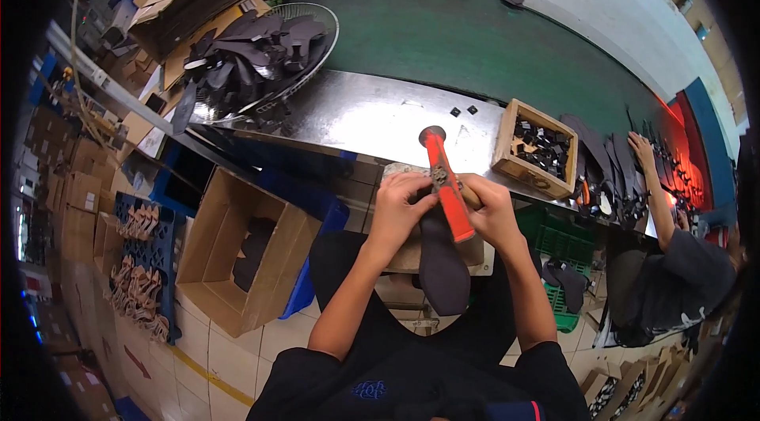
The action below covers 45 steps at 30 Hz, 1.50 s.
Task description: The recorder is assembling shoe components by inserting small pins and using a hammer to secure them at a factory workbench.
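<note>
The sole (445, 274) lies just nearer the person (427, 381) than the fingers, its long axis running back from them toward the body. The left hand (400, 207) is the nearer to its far end, thumb and forefinger bent together; the hammer (455, 211) hides whether they pinch it. The right hand (492, 211) clasps the hammer's handle. Beyond the fingers, rightward: a wooden box (532, 172).

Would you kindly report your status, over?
Right hand gripping red hammer. Left hand at far end of dark sole, grip unclear. Hammer partly hides sole.
</note>
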Each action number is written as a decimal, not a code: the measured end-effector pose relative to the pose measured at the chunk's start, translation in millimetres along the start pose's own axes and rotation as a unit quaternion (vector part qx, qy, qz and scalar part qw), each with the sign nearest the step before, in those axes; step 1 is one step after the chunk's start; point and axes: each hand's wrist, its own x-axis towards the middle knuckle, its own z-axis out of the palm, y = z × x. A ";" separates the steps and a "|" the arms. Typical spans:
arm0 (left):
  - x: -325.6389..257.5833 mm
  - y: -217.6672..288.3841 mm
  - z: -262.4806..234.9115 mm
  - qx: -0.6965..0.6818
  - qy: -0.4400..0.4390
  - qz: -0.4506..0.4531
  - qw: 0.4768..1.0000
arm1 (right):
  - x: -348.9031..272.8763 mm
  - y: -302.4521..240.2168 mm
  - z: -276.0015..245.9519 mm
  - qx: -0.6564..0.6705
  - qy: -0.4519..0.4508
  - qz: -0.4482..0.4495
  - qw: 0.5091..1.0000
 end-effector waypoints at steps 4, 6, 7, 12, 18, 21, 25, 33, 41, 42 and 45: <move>1.7 1.5 -1.5 -0.017 -0.015 0.008 1.000 | 1.9 -7.0 1.2 0.006 -0.003 0.057 0.998; 3.5 1.5 -1.3 -0.028 -0.014 0.022 0.999 | 1.1 -3.9 1.7 -0.010 -0.006 0.081 0.997; 4.3 0.6 -1.6 -0.032 -0.020 0.017 0.999 | 0.6 0.5 4.0 0.013 0.004 0.073 0.997; 6.4 -4.3 -4.3 -0.029 -0.011 0.045 0.999 | 0.7 -2.4 7.8 0.028 0.010 0.053 0.998; 5.6 16.1 -6.6 -0.061 -0.044 -0.026 0.997 | -1.3 1.6 4.6 0.050 0.033 0.049 0.997; -0.4 12.6 -7.9 -0.053 -0.029 0.004 0.998 | -5.4 0.0 0.3 0.005 -0.026 0.044 0.999; -2.2 7.0 -5.7 -0.052 -0.029 -0.004 0.998 | -2.8 -11.6 2.1 -0.013 0.012 -0.011 1.000; 3.6 2.3 -6.9 -0.139 -0.080 -0.071 0.985 | -11.3 -48.0 -6.9 0.074 0.024 0.155 0.985; 5.8 7.1 -10.9 -0.158 -0.094 -0.069 0.981 | -58.7 -97.8 -14.9 -0.021 0.042 0.118 0.992; 5.1 8.6 -10.6 -0.157 -0.096 -0.057 0.981 | -61.0 -94.2 -12.9 -0.020 0.037 0.107 0.993; 4.4 12.7 -12.4 -0.149 -0.098 -0.075 0.981 | -63.7 -106.8 -16.8 -0.010 0.053 0.090 0.994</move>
